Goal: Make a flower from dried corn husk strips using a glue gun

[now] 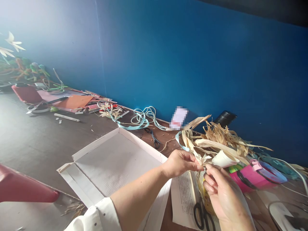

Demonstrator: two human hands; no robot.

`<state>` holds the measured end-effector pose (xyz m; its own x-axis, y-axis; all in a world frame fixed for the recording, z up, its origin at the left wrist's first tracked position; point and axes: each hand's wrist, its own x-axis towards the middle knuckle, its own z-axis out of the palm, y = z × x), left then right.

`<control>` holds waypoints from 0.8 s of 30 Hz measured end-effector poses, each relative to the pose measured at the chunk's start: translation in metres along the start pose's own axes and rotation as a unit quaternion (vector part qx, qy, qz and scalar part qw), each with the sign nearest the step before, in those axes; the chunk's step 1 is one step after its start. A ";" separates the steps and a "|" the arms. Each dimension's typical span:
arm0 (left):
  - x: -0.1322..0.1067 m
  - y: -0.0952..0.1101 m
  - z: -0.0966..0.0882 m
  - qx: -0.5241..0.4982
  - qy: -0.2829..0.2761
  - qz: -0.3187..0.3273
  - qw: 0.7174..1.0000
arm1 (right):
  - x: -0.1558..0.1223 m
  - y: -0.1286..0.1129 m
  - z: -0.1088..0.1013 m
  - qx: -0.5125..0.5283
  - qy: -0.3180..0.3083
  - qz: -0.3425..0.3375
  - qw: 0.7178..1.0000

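Note:
My left hand [181,163] pinches a bundle of dried straw-coloured leaf strips [192,146] near its base, fingers closed. My right hand [222,192] is closed on the same bundle from below, thumb and fingers meeting the left at the pinch point. A white roll of tape [223,159] sits right behind my right fingertips. A pale blue ribbon [179,142] curls off the strips. A heap of dried husk [223,138] lies behind the hands. Black-handled scissors [203,216] lie under my right wrist on printed paper [184,195].
A flattened white cardboard box [115,160] lies left of my hands. Further scissors [154,138] and coiled blue ribbon [141,118] lie near the blue wall. A pink container [252,178] is at right, a red object [24,187] at near left, coloured paper and craft flowers far left.

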<state>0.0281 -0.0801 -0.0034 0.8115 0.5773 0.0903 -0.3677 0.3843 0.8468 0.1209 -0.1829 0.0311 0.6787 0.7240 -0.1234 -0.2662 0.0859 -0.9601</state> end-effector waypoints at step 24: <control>-0.002 -0.008 0.005 0.122 0.089 0.078 0.985 | -0.003 0.015 -0.022 -0.288 0.026 -0.155 0.945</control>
<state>0.0317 -0.0881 -0.0072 0.6526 0.7418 0.1541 -0.3443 0.1091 0.9325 0.1299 -0.1984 0.0117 0.7000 0.6890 0.1879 0.3571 -0.1099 -0.9276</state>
